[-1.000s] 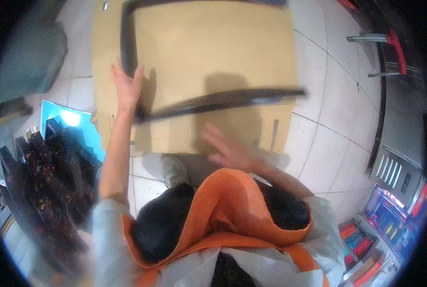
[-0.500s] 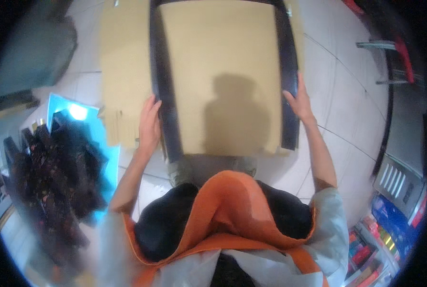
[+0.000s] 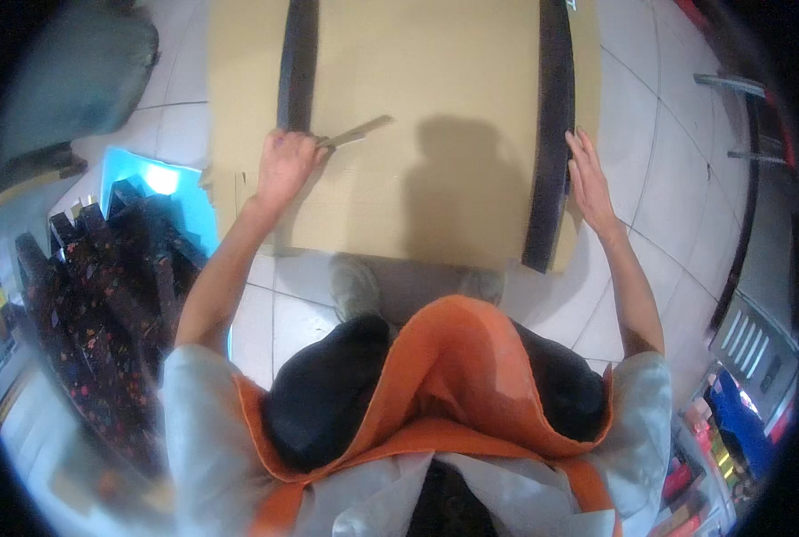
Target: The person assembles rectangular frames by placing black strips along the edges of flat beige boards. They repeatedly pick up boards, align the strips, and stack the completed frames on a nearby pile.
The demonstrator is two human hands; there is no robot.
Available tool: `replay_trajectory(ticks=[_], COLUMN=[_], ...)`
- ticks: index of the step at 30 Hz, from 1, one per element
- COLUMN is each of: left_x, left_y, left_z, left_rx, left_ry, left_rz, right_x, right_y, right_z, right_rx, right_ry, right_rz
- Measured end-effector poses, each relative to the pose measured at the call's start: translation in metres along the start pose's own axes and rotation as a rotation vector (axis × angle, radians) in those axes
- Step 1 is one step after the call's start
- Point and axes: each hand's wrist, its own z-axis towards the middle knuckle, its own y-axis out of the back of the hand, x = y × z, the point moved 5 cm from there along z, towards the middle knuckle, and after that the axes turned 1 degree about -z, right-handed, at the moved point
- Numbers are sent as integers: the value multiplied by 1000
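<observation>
A large sheet of tan cardboard lies in front of me, with a long dark strip along each side. My left hand is closed round the near part of the left dark strip. From its fingers a thin, greyish, forked-looking piece sticks out to the right; I cannot tell whether it is the strip's end seen edge-on. Fingers extended, my right hand rests against the outer edge of the right dark strip, which lies flat down to the cardboard's near edge.
Pale floor tiles surround the cardboard. To the left, a pile of dark, colour-speckled strips lies partly over a bright blue sheet. A grey vented metal panel stands at right, above boxes of coloured items. My shoes are just below the cardboard.
My left hand has closed on the left strip and moved slightly up. That strip's near part no longer lies flat along the cardboard. My right hand stays beside the right strip.
</observation>
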Motion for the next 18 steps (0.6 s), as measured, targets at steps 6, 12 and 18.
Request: replay_trajectory(ticks=[6, 12, 18], left_x=[-17, -61, -112], left_y=[-16, -11, -30], left_z=[2, 14, 38], left_rx=[107, 265, 159], left_ry=[-122, -235, -402], left_rz=[40, -90, -193], right_x=[22, 18, 36], right_y=[-16, -21, -34], right_z=[-43, -19, -12], right_rx=[275, 183, 205], right_ry=[521, 530, 559], right_rz=[-609, -287, -323])
